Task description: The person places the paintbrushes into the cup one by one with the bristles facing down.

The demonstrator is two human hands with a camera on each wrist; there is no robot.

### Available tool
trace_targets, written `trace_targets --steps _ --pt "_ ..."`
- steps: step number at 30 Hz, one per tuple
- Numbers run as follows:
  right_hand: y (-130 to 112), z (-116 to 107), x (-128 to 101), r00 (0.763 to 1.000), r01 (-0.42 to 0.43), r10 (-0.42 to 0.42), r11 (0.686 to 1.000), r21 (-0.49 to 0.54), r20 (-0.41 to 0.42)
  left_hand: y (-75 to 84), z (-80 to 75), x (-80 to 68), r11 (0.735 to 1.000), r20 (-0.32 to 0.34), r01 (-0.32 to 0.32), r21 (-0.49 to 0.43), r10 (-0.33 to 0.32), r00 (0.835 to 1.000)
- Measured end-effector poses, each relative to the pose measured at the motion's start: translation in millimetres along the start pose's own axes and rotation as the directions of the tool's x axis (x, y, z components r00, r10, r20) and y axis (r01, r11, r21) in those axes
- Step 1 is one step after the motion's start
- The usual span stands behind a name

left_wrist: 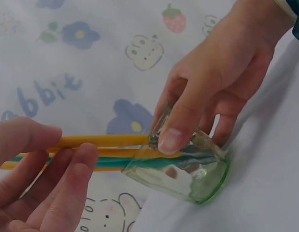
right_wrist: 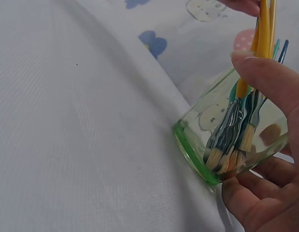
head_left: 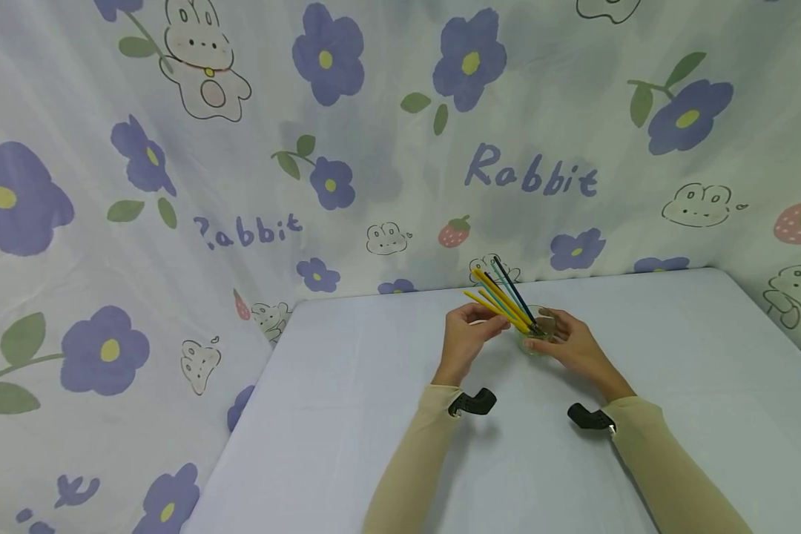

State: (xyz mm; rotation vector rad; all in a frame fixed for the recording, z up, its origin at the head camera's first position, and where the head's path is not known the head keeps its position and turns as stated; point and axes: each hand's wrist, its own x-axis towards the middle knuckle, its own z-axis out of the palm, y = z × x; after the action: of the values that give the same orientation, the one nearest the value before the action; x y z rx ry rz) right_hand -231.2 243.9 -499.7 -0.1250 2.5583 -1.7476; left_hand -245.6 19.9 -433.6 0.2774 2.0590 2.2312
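While the head view is wide, it shows both hands meeting near the far edge of the pale worktop (head_left: 347, 415): the right hand (head_left: 570, 343) wraps a small glass jar (head_left: 537, 337), and the left hand (head_left: 469, 332) closes its grip on the handles of the paintbrushes (head_left: 500, 295) that fan up and to the left out of it. Holding the jar likely steadies it against the pull on the brushes. Behind hangs a flower-and-rabbit cloth (head_left: 240, 148); nothing else lies on the worktop near the hands.

From the left wrist, the jar (left_wrist: 188, 169) has a green base and its far side rests on the worktop, with the right hand's (left_wrist: 217, 82) thumb pressed on the rim. The left fingers (left_wrist: 67, 179) curl round the yellow and teal brush handles (left_wrist: 106, 141).

From the right wrist, the brushes (right_wrist: 234, 140) stand bristles-down inside the jar (right_wrist: 202, 145), ferrules crowded together. The right hand's (right_wrist: 270, 159) fingers (right_wrist: 255, 193) cup the base, thumb over the rim.
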Motion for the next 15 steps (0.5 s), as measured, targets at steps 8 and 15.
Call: trace_targets --steps 8,15 --pt "0.1 0.4 -1.2 1.000 0.011 -0.011 1.000 -0.008 0.000 -2.3 1.4 -1.5 1.000 -0.001 0.015 0.007 -0.015 1.000" --pt "-1.1 -1.0 -1.1 1.000 0.012 -0.012 1.000 -0.008 -0.002 -0.6 -1.1 -4.2 0.999 -0.022 0.026 0.038 -0.026 0.999"
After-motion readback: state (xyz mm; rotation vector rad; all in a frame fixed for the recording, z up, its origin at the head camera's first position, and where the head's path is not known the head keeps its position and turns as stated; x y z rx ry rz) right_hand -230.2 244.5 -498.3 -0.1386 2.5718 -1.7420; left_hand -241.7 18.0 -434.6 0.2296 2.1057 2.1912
